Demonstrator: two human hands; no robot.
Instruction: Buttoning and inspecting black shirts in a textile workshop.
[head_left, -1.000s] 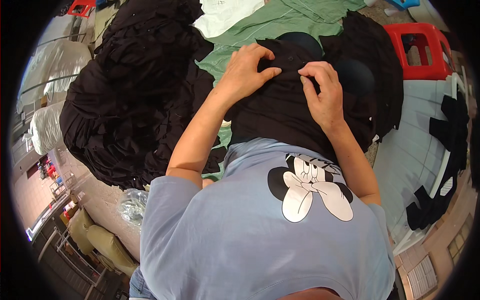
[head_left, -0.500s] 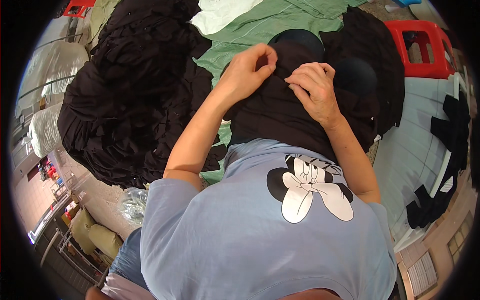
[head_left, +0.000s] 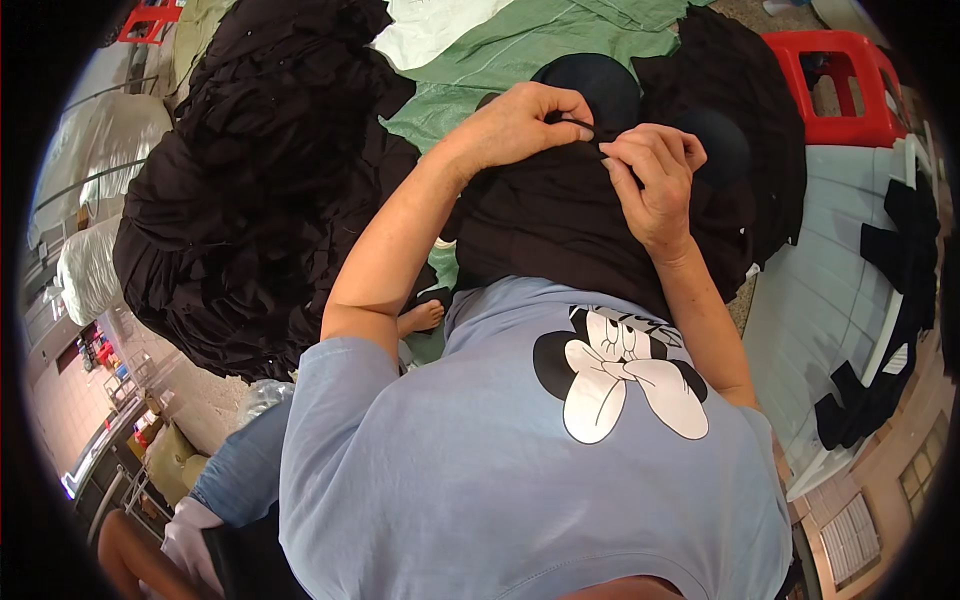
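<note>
A black garment (head_left: 560, 220) lies over my lap, in front of my light blue shirt. My left hand (head_left: 520, 125) pinches the garment's top edge with thumb and fingers closed. Close beside it, my right hand (head_left: 650, 175) grips the same edge, fingers curled into the cloth. The two hands are almost touching. A dark rounded cup shape (head_left: 595, 85) shows just beyond my left hand and another (head_left: 715, 140) beyond my right hand.
A big heap of black garments (head_left: 250, 190) fills the left. Green sheeting (head_left: 490, 60) covers the ground ahead. A red plastic stool (head_left: 840, 85) stands at the upper right. Black cloth pieces (head_left: 900, 260) lie on a pale surface (head_left: 820, 320) at right. A bare foot (head_left: 420, 318) shows below my arm.
My two hands have drawn closer together along the garment's top edge, and the right hand has closed from flat into a pinch.
</note>
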